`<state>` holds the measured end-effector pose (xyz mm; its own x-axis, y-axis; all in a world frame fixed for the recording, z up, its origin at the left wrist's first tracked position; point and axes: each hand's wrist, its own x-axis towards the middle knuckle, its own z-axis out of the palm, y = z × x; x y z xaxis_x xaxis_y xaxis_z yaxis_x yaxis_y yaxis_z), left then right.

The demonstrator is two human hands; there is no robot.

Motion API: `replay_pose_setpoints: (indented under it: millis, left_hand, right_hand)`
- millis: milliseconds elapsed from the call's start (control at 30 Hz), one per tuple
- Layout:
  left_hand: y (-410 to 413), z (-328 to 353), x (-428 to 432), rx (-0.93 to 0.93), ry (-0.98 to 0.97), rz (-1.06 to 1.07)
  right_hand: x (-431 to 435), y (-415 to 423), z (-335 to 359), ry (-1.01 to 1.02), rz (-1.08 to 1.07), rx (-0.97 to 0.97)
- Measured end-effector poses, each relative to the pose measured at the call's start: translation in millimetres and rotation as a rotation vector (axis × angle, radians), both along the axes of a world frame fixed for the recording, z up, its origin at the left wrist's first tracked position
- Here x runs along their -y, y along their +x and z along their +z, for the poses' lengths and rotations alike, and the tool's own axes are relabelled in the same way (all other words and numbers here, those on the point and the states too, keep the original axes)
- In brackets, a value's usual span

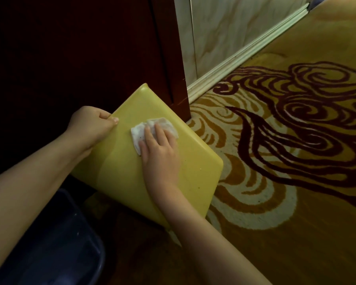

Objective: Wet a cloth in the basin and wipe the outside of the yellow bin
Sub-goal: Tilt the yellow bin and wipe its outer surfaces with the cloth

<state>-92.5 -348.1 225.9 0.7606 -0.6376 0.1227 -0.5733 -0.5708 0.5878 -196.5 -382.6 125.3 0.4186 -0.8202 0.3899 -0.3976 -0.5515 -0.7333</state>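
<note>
While it's tipped over like this: the yellow bin shows one broad flat side up to the camera, leaning above the patterned carpet; its far corner sits close to the dark red wooden panel
Cloth: small white cloth, crumpled, lying on that upturned side nearer its far edge; partly under the fingers
Right hand: right hand laid flat, palm down; fingers together and pressing the cloth onto the bin, not really gripping it
Left hand: left hand clamped on the bin's left edge; thumb on the top face, the other fingers curled round behind
Basin: dark blue basin at the lower left, just beside the bin's near edge; too dim to see what's inside
Background: pale skirting board runs along the carpet's far edge
</note>
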Motion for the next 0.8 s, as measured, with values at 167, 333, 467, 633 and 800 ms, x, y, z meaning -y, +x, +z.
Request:
replay_pose_setpoints:
  millis: [167,333,467,633,800]
  left_hand:
    - [6.1,-1.9,-4.3,-0.042,0.016,-0.006]
    - [3.7,-1.6,-2.7,-0.055,-0.006,-0.020]
    - [-2.0,-1.0,-2.2,-0.039,-0.011,-0.036]
    - [-5.5,0.5,-6.1,-0.020,0.000,-0.030]
    - [-8.7,3.0,-5.2,-0.041,0.000,-0.038]
  right_hand:
    - [1.1,-43.9,-45.5,0.036,-0.090,-0.042]
    - [-3.4,-96.4,-97.9,0.047,-0.241,-0.086]
    - [-5.5,-121.4,-126.8,0.151,-0.267,-0.078]
    - [6.1,-129.8,-104.0,0.261,-0.454,0.172]
    - [-11.2,-61.9,-10.0,-0.095,-0.130,0.310]
